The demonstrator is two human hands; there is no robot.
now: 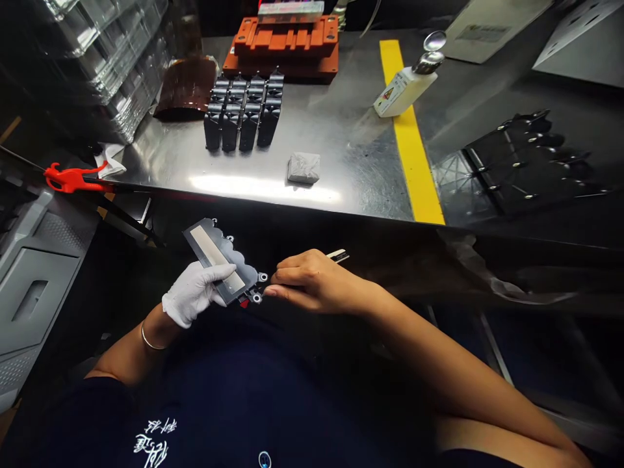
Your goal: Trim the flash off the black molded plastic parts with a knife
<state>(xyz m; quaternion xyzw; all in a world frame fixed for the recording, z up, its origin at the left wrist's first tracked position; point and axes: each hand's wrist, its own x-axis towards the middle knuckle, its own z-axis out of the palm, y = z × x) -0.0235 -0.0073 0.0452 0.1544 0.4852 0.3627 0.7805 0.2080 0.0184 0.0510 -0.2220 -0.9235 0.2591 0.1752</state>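
Note:
My left hand (pixel 192 292), in a white glove, grips a flat black part with a silver strip (pixel 219 260), holding it tilted below the table's front edge. My bare right hand (pixel 305 283) is closed in a pinch at the part's lower right corner, by small round eyelets. A thin light-tipped tool (pixel 338 255) sticks out behind its fingers, held in that hand.
A steel table (pixel 341 136) carries a block of black parts (pixel 244 110), a grey cloth wad (pixel 303 168), a white dispenser bottle (pixel 407 88), an orange fixture (pixel 285 45), a yellow tape line (pixel 412 143) and a black frame (pixel 529 162). A red clamp (pixel 71 177) lies at left.

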